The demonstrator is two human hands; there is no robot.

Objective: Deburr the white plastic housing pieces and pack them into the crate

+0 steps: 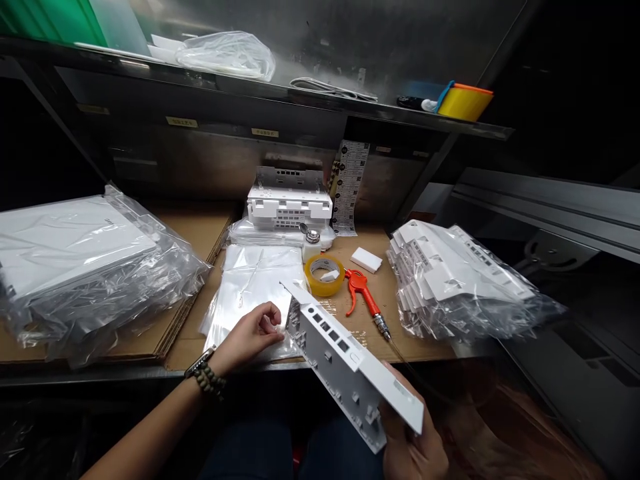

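Observation:
My right hand (413, 443) grips the near end of a white plastic housing (345, 363), tilted above the front edge of the bench. A row of square port cut-outs and moulded clips shows on it. Beside its far end is my left hand (257, 330), with thumb and fingers pinched together. Something small and pale may be between the fingertips, but I cannot make it out. Under that hand lies a stack of clear plastic bags (260, 273). A roll of yellow tape (325, 275) and an orange air blow gun (363, 292) lie just beyond the housing.
Bagged white panels (75, 240) are piled at left on cardboard. More bagged white housings (450, 267) stand at right. At the back are stacked housings (290, 203), a small dispenser bottle (313, 245) and a label strip (350, 187). A metal shelf (320, 100) crosses above.

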